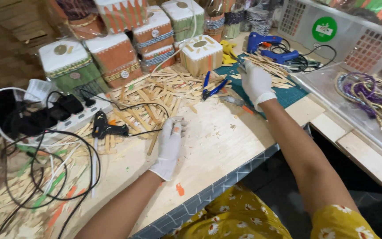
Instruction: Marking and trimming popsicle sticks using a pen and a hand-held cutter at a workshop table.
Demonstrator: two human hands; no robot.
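Both my hands wear white gloves. My left hand point(169, 144) rests flat on the wooden table point(226, 141), fingertips at the near edge of a heap of flat wooden sticks point(155, 95); whether it grips one I cannot tell. My right hand point(255, 82) reaches far right onto a green cutting mat point(290, 95), its fingers down on a smaller pile of sticks point(270, 64). Blue-handled pliers point(211, 88) lie between the two hands.
Decorated stick-covered boxes point(116, 59) stand along the back. A black glue gun point(105, 128), a white power strip point(74, 119) and tangled black cables lie at left. A blue glue gun point(266, 44), a white basket point(354, 35) and coiled cords point(372, 95) are at right.
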